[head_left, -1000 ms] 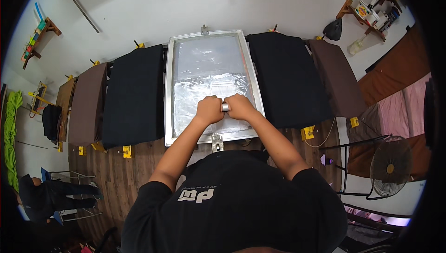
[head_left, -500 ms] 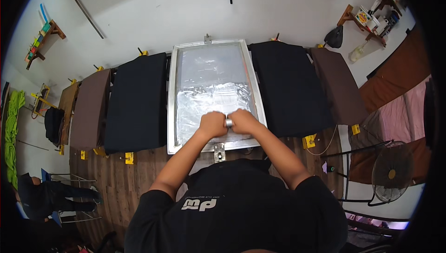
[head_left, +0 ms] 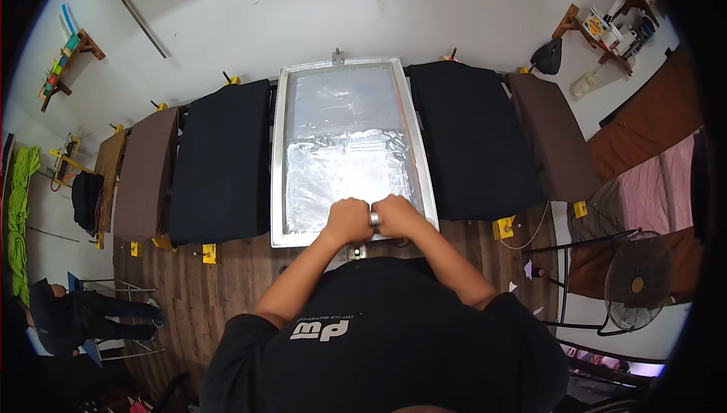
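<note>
In front of me lies a screen-printing frame (head_left: 279, 163) with a silver metal rim. Its mesh (head_left: 341, 106) looks grey at the far end and shiny, with wrinkled clear film or tape, on the near half. Over the near end of the mesh, my left hand (head_left: 349, 220) and my right hand (head_left: 396, 217) are closed side by side around a squeegee (head_left: 374, 218). Only a short silver piece of its handle shows between the fists; its blade is hidden beneath them. A metal clamp (head_left: 359, 251) sits at the frame's near edge, partly behind my arms.
Black garments (head_left: 221, 163) (head_left: 477, 144) cover boards on both sides of the frame, with brown garments (head_left: 146, 174) (head_left: 551, 136) beyond. Yellow brackets (head_left: 209, 253) stick out below. A fan (head_left: 638, 284) stands right; a person (head_left: 57, 318) is at lower left.
Both fists have slid a little toward me with the squeegee, down to the near end of the mesh. The shiny near half is more exposed.
</note>
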Available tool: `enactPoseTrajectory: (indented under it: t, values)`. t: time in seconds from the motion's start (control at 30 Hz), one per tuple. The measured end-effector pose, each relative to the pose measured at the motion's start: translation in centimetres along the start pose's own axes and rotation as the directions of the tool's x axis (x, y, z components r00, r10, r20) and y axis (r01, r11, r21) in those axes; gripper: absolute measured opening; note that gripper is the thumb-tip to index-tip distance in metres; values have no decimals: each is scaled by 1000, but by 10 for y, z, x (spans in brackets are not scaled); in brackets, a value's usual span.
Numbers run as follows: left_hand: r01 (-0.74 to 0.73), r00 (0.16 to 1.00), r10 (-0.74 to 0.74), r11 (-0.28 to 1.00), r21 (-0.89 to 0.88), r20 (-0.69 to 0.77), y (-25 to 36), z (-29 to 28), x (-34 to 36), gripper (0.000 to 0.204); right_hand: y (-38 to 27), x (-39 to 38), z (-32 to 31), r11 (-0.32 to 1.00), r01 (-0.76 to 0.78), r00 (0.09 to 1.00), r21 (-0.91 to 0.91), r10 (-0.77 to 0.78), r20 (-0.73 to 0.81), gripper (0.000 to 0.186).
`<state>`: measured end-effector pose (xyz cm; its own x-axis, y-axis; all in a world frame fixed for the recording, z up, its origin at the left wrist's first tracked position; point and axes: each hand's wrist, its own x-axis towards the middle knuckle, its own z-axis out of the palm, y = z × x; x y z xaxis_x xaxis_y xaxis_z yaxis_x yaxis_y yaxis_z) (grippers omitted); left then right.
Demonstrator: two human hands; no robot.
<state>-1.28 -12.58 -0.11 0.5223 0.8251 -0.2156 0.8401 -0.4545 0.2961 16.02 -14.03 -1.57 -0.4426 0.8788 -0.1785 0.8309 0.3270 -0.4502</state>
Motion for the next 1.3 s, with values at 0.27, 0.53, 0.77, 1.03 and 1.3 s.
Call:
enactPoseTrajectory:
  t: [0.27,0.53,0.77,1.03,1.3]
  values:
    - [117,993,-117,993,-16,28,-4,-36,25,26,11,31,-35,998,55,997,30,-56,46,19]
    - [-69,918,42,996,-55,-395,-16,28,21,20,14,23,22,1000,14,952,-9,-16,-307,17]
    - [-42,995,37,998,-48,-94,-3,-4,-10,19,-5,-4,1,999,-31,999,25,31,-22,18]
    - [-17,970,18,1000,7,-241,-31,-20,70,21,26,67,-35,999,34,987,-40,-40,-156,24]
    - [-67,989,70,997,34,-132,-15,-8,24,21,10,29,-14,996,78,997,-46,-79,-26,24]
